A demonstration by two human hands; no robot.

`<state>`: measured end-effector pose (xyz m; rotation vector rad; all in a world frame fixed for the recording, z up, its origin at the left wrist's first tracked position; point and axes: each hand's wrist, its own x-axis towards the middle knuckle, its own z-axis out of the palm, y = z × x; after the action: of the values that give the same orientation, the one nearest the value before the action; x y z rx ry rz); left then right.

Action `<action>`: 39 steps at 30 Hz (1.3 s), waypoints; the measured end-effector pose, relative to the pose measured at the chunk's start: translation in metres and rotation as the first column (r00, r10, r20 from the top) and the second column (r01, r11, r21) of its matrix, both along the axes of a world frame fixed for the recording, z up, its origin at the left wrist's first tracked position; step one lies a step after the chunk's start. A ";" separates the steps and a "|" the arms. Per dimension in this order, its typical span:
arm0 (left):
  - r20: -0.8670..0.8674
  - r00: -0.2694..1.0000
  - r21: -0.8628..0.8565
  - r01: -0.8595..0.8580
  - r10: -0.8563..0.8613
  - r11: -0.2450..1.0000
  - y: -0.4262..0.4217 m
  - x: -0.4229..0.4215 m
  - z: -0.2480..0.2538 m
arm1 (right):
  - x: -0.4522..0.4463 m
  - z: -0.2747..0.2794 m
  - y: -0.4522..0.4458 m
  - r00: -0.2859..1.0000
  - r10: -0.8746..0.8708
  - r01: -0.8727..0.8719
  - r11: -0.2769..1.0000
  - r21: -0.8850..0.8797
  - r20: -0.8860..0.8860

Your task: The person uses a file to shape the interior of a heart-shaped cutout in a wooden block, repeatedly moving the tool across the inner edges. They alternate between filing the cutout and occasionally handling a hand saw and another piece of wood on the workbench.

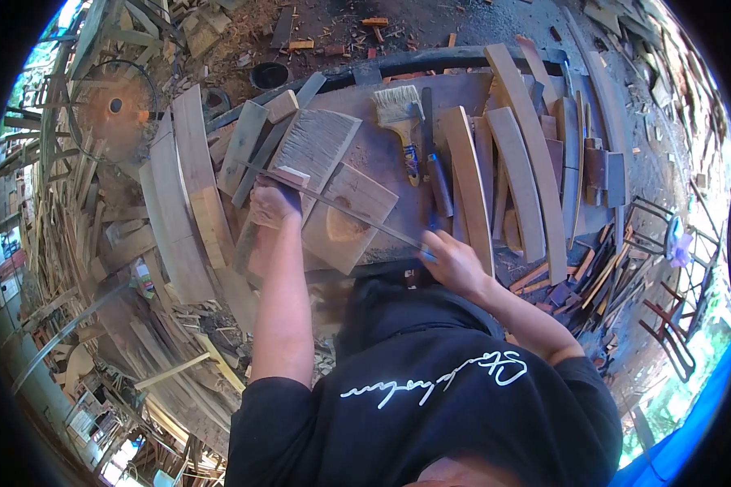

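Note:
My right hand (453, 261) is closed around the blue handle of a long, thin metal blade (357, 217); whether it is a file or a saw I cannot tell. The blade slants up and left to my left hand (274, 203), which is closed on a small wood piece (292, 174). The blade passes close against that piece. Below the blade lies a flat board (374, 193) with a pale worn patch. Beyond it is a grooved grey wooden block (321, 138). Part of the small piece is hidden by my left fingers.
A wide paintbrush (400, 122) and a dark-handled tool (439, 185) lie on the worktable (365, 99). Curved wooden slats (518, 174) stand to the right, with more curved boards (195, 170) at left. A black bowl (269, 75) sits behind. Scrap wood covers the ground.

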<state>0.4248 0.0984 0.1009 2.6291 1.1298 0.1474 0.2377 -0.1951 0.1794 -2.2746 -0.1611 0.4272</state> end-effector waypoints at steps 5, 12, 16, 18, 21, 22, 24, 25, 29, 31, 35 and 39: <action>0.040 0.999 0.002 -0.020 0.020 1.000 0.002 0.001 -0.007 | 0.027 -0.032 0.028 0.998 0.007 -0.008 1.000 0.025 0.066; 0.036 0.996 0.045 0.083 -0.084 0.996 0.017 0.007 -0.022 | 0.023 0.014 0.027 0.999 0.037 -0.037 0.998 0.049 -0.012; 0.261 0.964 -0.131 0.089 -0.052 0.987 0.025 0.003 -0.048 | 0.050 -0.025 0.070 1.000 0.016 -0.017 0.998 0.066 0.026; 0.145 0.987 -0.060 0.072 -0.062 0.996 0.003 -0.001 -0.008 | 0.083 -0.035 0.098 0.994 0.031 -0.038 0.997 0.074 0.100; 0.116 0.991 0.026 0.063 -0.066 0.998 -0.002 0.002 -0.001 | 0.083 -0.027 0.088 0.994 0.049 -0.061 0.990 0.129 0.097; 0.154 0.987 -0.051 0.045 -0.037 0.998 -0.003 0.004 -0.002 | 0.075 -0.016 0.080 0.997 0.024 -0.032 0.992 0.121 0.070; 0.181 0.983 -0.130 0.026 -0.001 0.991 0.000 0.006 -0.002 | 0.034 -0.003 0.048 1.000 -0.005 0.005 0.996 0.092 0.005; 0.173 0.985 -0.160 0.056 -0.028 0.986 0.002 0.006 -0.004 | 0.016 -0.003 0.027 0.999 -0.002 0.005 0.998 0.067 -0.032; 0.236 0.969 -0.161 0.108 -0.068 0.981 -0.014 0.003 0.018 | 0.003 -0.004 0.019 0.999 -0.007 0.007 1.000 0.007 -0.048; 0.189 0.978 -0.078 0.105 -0.089 0.991 -0.010 0.001 0.013 | 0.027 -0.025 0.047 0.999 -0.017 0.011 0.993 0.118 0.047; 0.049 0.994 0.092 0.090 -0.095 0.992 -0.004 0.002 0.006 | 0.074 -0.042 0.089 0.992 -0.005 -0.009 0.994 0.111 0.125; 0.011 0.999 -0.002 0.045 -0.045 0.999 -0.006 0.005 0.012 | 0.024 -0.004 0.037 1.000 -0.015 0.014 0.998 0.064 0.010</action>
<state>0.4302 0.0926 0.1127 2.6459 1.0660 0.1513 0.2619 -0.1586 0.1752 -2.2141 -0.1609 0.3975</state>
